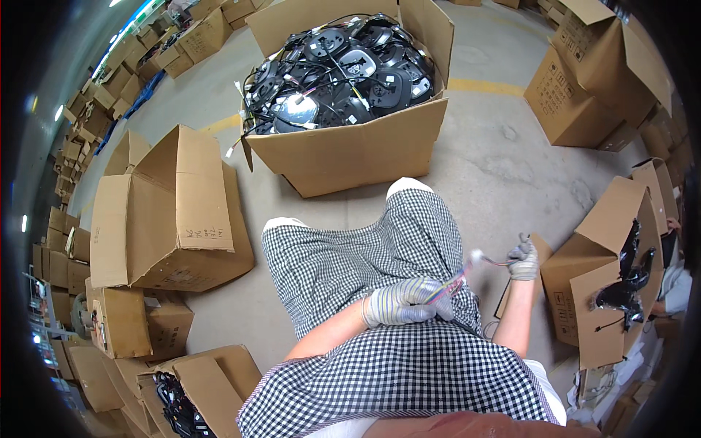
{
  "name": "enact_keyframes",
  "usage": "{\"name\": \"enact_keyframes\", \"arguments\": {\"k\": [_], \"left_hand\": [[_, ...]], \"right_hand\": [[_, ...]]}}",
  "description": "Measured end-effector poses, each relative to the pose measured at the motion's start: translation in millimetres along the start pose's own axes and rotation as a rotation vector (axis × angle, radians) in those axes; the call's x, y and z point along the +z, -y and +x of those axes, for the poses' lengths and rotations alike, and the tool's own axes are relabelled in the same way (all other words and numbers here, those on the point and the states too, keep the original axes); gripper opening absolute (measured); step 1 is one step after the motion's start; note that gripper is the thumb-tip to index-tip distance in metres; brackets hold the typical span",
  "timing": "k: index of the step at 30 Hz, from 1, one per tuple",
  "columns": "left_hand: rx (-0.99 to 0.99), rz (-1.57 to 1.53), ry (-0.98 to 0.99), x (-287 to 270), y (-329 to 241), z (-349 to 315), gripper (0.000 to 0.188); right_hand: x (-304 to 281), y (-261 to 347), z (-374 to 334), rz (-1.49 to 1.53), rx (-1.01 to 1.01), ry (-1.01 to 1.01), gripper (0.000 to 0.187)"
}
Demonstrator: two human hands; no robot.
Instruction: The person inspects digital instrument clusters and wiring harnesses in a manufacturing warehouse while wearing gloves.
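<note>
The left hand (401,301) grips a multicoloured wire harness (456,282); the right hand (523,260) pinches its thin lead (499,262), apparently to hold the blurred white connector (477,256) extended between both hands.

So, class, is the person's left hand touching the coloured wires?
Touching: the head view shows the gloved left hand gripping the coloured wires, which run out of its grip toward the right hand.

Left gloved hand (400,303) curls in a grip over the gingham apron (409,372), bare left forearm (330,337) slanting in from its left. Right gloved hand (523,261) pinches beyond its right side, bare right forearm (516,314) pointing forward.
</note>
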State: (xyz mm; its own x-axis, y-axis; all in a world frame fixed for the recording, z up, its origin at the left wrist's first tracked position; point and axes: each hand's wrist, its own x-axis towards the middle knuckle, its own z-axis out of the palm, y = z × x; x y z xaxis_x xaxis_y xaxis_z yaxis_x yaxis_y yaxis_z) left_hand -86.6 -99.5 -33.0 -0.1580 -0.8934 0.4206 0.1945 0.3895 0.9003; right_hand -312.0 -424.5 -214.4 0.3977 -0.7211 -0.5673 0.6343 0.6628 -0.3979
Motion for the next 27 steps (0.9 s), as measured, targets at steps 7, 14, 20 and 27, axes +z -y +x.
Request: {"name": "enact_keyframes", "arguments": {"k": [7, 14, 20, 27], "left_hand": [[-0.166, 0.096, 0.034, 0, 7, 16, 0.042], [-0.342, 0.056, -0.349, 3, 13, 10, 0.042], [-0.454, 0.018, -0.477, 25, 24, 37, 0.045], [-0.323, -0.077, -0.658, 24, 38, 54, 0.04]], "right_hand": [[9, -81, -85, -0.219, 0.059, -0.219, 0.03], [28, -70, -128, -0.117, 0.013, -0.066, 0.023], [23, -33, -177, -0.158, 0.184, -0.133, 0.021], [16, -36, -221, -0.54, -0.224, 0.342, 0.039]]}}
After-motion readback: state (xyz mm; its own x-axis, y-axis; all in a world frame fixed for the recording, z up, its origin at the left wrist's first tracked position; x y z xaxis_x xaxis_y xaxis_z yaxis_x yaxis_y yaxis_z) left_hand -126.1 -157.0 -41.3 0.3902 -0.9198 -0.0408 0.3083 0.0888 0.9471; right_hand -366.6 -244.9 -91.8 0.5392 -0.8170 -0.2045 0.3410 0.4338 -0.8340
